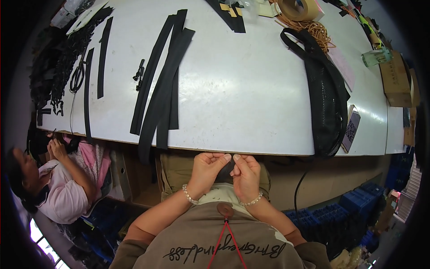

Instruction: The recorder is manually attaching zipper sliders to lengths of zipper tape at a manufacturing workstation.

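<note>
My left hand [207, 169] and my right hand [245, 172] are together just below the near edge of the white table [242, 103], over my lap. Both pinch a small dark piece of fabric [226, 170] between the fingertips; most of it is hidden by the fingers. Each wrist carries a beaded bracelet. On the table just ahead and to the left lie long black fabric strips [163, 80], some hanging over the edge. A black mesh bag [324, 96] lies to the right.
Scissors [77, 77], more black strips and scraps sit at the far left. A phone [350, 127], a clear bottle [376, 56], cardboard boxes, a tape roll [299, 8] and tan cord lie right and far. Another person [58, 179] sits at lower left. Blue crates [354, 201] stand below right.
</note>
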`<state>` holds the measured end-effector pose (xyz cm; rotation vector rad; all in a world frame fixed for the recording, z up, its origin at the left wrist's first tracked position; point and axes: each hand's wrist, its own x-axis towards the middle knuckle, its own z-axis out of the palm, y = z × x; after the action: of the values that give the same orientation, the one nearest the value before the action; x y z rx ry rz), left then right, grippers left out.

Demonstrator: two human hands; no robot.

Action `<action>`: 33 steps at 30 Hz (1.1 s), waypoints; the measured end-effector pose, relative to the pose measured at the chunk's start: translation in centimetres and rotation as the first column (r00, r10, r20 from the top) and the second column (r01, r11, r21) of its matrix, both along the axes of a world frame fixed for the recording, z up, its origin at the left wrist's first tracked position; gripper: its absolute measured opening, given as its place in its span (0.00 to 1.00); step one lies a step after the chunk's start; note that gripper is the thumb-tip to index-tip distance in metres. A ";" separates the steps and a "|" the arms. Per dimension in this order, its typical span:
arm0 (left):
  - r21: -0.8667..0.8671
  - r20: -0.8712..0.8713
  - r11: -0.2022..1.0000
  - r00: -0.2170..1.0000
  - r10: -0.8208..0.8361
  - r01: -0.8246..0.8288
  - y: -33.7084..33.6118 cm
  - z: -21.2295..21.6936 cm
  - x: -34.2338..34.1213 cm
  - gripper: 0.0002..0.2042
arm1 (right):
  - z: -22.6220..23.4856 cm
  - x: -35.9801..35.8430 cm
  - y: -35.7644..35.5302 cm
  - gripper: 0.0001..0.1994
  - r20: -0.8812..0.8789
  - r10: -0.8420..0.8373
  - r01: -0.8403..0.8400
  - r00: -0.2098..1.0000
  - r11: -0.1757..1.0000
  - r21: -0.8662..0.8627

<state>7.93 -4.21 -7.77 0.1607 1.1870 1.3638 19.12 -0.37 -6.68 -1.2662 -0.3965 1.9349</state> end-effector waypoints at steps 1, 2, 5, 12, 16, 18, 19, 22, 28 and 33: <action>-0.006 0.004 1.000 1.000 -0.001 0.001 0.0 0.0 0.0 0.03 | 0.0 -0.1 0.0 0.02 0.004 -0.001 0.001 1.000 1.000 -0.006; -0.014 -0.014 1.000 1.000 -0.019 0.019 0.0 0.0 -0.1 0.03 | 0.0 -0.2 -0.1 0.02 0.006 -0.018 0.018 1.000 1.000 -0.005; -0.039 -0.027 0.998 0.998 -0.053 0.052 0.0 0.2 -0.5 0.03 | 0.3 -0.4 -0.1 0.02 0.009 -0.044 0.044 0.999 0.999 -0.004; 0.017 0.035 0.999 0.999 -0.033 0.033 0.6 1.5 -0.8 0.04 | 0.0 0.6 0.3 0.04 0.038 0.151 -0.155 0.988 0.979 0.132; 0.009 -0.051 0.999 0.998 -0.037 0.037 0.1 0.4 -0.6 0.05 | 0.1 1.2 0.6 0.04 0.046 0.178 -0.183 0.983 0.968 0.172; 0.019 -0.063 0.999 0.997 -0.036 0.037 0.1 0.2 -0.5 0.05 | 0.0 1.4 0.8 0.05 0.075 0.227 -0.235 0.971 0.961 0.142; 0.021 -0.064 0.999 0.997 -0.037 0.038 0.1 0.2 -0.5 0.05 | 0.0 1.4 0.8 0.05 0.074 0.225 -0.234 0.972 0.962 0.144; 0.011 -0.081 0.999 0.996 -0.031 0.032 0.2 0.2 -0.3 0.04 | -0.2 1.4 0.8 0.04 0.088 0.221 -0.230 0.971 0.965 0.122; -0.001 -0.072 1.000 0.997 -0.009 0.009 0.6 0.6 -0.3 0.04 | -1.1 0.5 0.1 0.02 0.069 0.095 -0.106 0.993 0.980 0.171; -0.029 0.004 1.000 1.000 -0.011 0.011 0.9 1.2 -0.6 0.02 | -0.5 -0.2 -0.1 0.02 0.059 0.011 -0.019 0.998 0.990 0.136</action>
<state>7.36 -3.30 -6.58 0.1438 1.1999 1.3363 18.95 -0.44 -7.20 -1.2352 -0.5605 1.8531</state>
